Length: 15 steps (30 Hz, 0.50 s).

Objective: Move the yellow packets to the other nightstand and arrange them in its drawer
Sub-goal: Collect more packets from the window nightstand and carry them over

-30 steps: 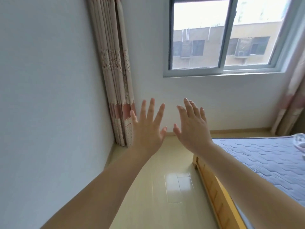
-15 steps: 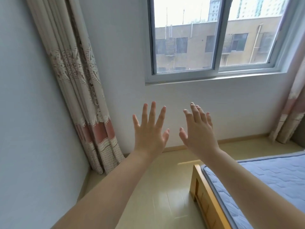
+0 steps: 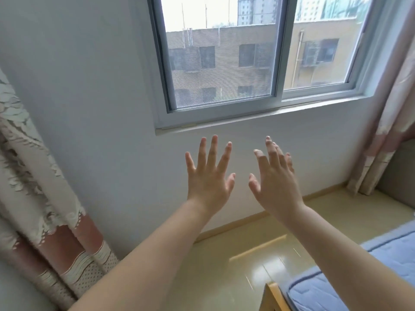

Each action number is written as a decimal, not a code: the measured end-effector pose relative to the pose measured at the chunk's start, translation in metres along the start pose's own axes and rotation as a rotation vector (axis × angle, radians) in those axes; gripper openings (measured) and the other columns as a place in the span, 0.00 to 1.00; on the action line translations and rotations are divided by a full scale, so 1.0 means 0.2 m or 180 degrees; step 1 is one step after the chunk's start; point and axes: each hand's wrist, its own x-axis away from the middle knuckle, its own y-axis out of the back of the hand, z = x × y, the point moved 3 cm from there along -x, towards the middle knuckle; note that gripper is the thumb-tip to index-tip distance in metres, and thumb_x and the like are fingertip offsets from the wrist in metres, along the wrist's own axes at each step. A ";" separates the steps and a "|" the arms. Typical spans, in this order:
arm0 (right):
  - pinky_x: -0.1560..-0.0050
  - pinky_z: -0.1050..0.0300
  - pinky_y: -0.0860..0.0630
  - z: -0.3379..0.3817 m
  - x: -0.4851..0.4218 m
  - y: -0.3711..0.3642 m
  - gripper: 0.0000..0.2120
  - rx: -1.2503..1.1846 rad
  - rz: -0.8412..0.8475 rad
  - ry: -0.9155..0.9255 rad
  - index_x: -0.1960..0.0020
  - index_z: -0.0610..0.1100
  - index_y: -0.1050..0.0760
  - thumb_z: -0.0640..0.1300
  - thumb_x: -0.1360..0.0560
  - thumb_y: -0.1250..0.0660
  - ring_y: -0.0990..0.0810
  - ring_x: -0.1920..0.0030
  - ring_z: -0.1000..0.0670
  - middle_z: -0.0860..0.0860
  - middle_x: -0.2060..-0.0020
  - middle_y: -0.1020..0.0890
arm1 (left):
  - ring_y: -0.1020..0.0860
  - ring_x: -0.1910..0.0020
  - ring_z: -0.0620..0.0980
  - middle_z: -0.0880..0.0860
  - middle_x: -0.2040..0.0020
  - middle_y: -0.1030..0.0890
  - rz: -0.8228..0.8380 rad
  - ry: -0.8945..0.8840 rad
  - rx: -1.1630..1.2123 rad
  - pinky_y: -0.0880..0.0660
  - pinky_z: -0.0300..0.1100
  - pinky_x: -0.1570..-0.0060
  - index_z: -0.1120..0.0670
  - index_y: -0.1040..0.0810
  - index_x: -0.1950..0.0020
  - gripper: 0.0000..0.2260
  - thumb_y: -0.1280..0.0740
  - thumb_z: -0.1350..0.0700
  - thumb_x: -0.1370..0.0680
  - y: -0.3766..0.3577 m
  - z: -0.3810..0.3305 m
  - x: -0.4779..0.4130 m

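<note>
Curtain [image 3: 33, 198] on the left, then the left hand [image 3: 207, 180] and right hand [image 3: 275, 187] held up empty, fingers spread, under the window [image 3: 258, 63]. No yellow packets or nightstand visible, so she probably hasn't started; next she'd need to find them.

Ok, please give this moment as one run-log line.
left hand: open, empty; right hand: open, empty; yellow packets: not in view; ahead: grey-framed glass window

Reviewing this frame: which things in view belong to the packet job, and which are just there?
Job: left hand, right hand, both open and empty. Nothing else for the job shows.
Just there: window, left curtain, right curtain, mattress, floor.
</note>
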 end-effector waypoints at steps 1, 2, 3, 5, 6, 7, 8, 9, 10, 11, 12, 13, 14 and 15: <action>0.32 0.36 0.39 -0.05 -0.11 -0.06 0.30 0.0027 -0.0002 -0.0063 0.32 0.39 0.33 0.47 0.30 0.28 0.36 0.29 0.36 0.37 0.28 0.37 | 0.70 0.25 0.55 0.51 0.24 0.70 0.0012 -0.0071 0.0058 0.69 0.61 0.32 0.44 0.68 0.24 0.33 0.49 0.40 0.19 -0.06 0.01 -0.14; 0.32 0.36 0.39 -0.11 -0.21 -0.12 0.30 0.0048 -0.0020 -0.0123 0.32 0.39 0.33 0.46 0.30 0.29 0.36 0.29 0.36 0.37 0.28 0.37 | 0.70 0.25 0.55 0.51 0.23 0.69 0.0036 -0.0146 0.0135 0.70 0.60 0.33 0.44 0.67 0.24 0.33 0.48 0.40 0.19 -0.12 0.02 -0.28; 0.32 0.36 0.40 -0.17 -0.31 -0.18 0.30 0.0064 -0.0035 -0.0187 0.32 0.39 0.33 0.46 0.30 0.29 0.36 0.29 0.36 0.37 0.28 0.37 | 0.70 0.25 0.55 0.51 0.23 0.69 0.0083 -0.0211 0.0195 0.70 0.60 0.32 0.44 0.67 0.24 0.33 0.48 0.40 0.19 -0.18 0.01 -0.41; 0.31 0.36 0.42 -0.31 -0.46 -0.28 0.29 0.0087 -0.0018 -0.0342 0.31 0.38 0.33 0.45 0.29 0.30 0.38 0.28 0.37 0.38 0.28 0.38 | 0.70 0.25 0.54 0.51 0.23 0.69 0.0165 -0.0338 0.0293 0.69 0.60 0.32 0.44 0.67 0.23 0.33 0.48 0.40 0.19 -0.30 -0.03 -0.65; 0.30 0.37 0.44 -0.40 -0.51 -0.33 0.29 0.0118 -0.0010 -0.0439 0.31 0.38 0.33 0.45 0.29 0.31 0.39 0.28 0.37 0.38 0.27 0.39 | 0.70 0.25 0.54 0.51 0.23 0.69 0.0180 -0.0419 0.0354 0.69 0.60 0.31 0.44 0.66 0.23 0.33 0.48 0.41 0.19 -0.36 -0.06 -0.76; 0.30 0.37 0.45 -0.49 -0.56 -0.38 0.29 0.0169 0.0000 -0.0536 0.30 0.38 0.34 0.45 0.28 0.31 0.40 0.27 0.37 0.38 0.27 0.40 | 0.70 0.25 0.54 0.51 0.23 0.69 0.0199 -0.0510 0.0428 0.69 0.60 0.31 0.44 0.65 0.23 0.32 0.48 0.41 0.19 -0.43 -0.10 -0.86; 0.29 0.38 0.47 -0.59 -0.61 -0.43 0.29 0.0228 0.0022 -0.0620 0.29 0.38 0.35 0.45 0.27 0.32 0.41 0.26 0.38 0.39 0.26 0.41 | 0.69 0.25 0.54 0.51 0.23 0.68 0.0226 -0.0598 0.0505 0.69 0.60 0.31 0.45 0.64 0.23 0.32 0.47 0.42 0.19 -0.49 -0.14 -0.96; 0.28 0.39 0.48 -0.68 -0.65 -0.48 0.29 0.0289 0.0052 -0.0688 0.29 0.39 0.36 0.45 0.27 0.33 0.43 0.26 0.39 0.39 0.25 0.43 | 0.69 0.25 0.54 0.51 0.23 0.68 0.0252 -0.0678 0.0566 0.69 0.60 0.32 0.45 0.64 0.22 0.32 0.47 0.42 0.19 -0.56 -0.18 -1.06; 0.28 0.39 0.49 -0.78 -0.70 -0.53 0.29 0.0352 0.0074 -0.0750 0.28 0.40 0.37 0.46 0.26 0.34 0.45 0.25 0.40 0.40 0.25 0.44 | 0.69 0.25 0.54 0.51 0.23 0.67 0.0277 -0.0756 0.0599 0.69 0.60 0.32 0.45 0.63 0.22 0.32 0.47 0.42 0.19 -0.64 -0.23 -1.15; 0.27 0.39 0.50 -0.87 -0.75 -0.57 0.29 0.0424 0.0089 -0.0810 0.28 0.40 0.38 0.46 0.25 0.34 0.46 0.25 0.40 0.40 0.24 0.45 | 0.69 0.25 0.54 0.51 0.23 0.67 0.0304 -0.0832 0.0610 0.69 0.60 0.32 0.44 0.64 0.23 0.32 0.48 0.42 0.19 -0.71 -0.29 -1.25; 0.27 0.39 0.50 -0.97 -0.79 -0.62 0.29 0.0506 0.0100 -0.0876 0.27 0.40 0.38 0.46 0.25 0.35 0.47 0.24 0.41 0.41 0.24 0.46 | 0.69 0.25 0.54 0.51 0.23 0.67 0.0330 -0.0905 0.0617 0.69 0.60 0.31 0.44 0.64 0.23 0.32 0.48 0.41 0.19 -0.78 -0.34 -1.34; 0.27 0.38 0.49 -1.07 -0.84 -0.67 0.28 0.0589 0.0092 -0.0946 0.28 0.40 0.38 0.46 0.25 0.35 0.46 0.24 0.41 0.40 0.24 0.45 | 0.69 0.25 0.54 0.51 0.23 0.67 0.0342 -0.0966 0.0638 0.68 0.60 0.31 0.44 0.64 0.23 0.32 0.48 0.41 0.19 -0.86 -0.40 -1.43; 0.28 0.37 0.48 -1.18 -0.89 -0.72 0.28 0.0668 0.0054 -0.1010 0.28 0.40 0.37 0.46 0.25 0.34 0.45 0.25 0.40 0.40 0.25 0.44 | 0.69 0.25 0.54 0.51 0.22 0.66 0.0333 -0.1020 0.0676 0.67 0.60 0.31 0.44 0.63 0.22 0.32 0.48 0.41 0.19 -0.93 -0.46 -1.53; 0.29 0.36 0.45 -1.29 -0.94 -0.76 0.28 0.0743 0.0008 -0.1069 0.29 0.39 0.35 0.46 0.26 0.33 0.42 0.26 0.39 0.39 0.25 0.42 | 0.69 0.25 0.53 0.50 0.22 0.66 0.0315 -0.1078 0.0720 0.66 0.61 0.30 0.44 0.63 0.22 0.32 0.48 0.41 0.19 -1.01 -0.52 -1.64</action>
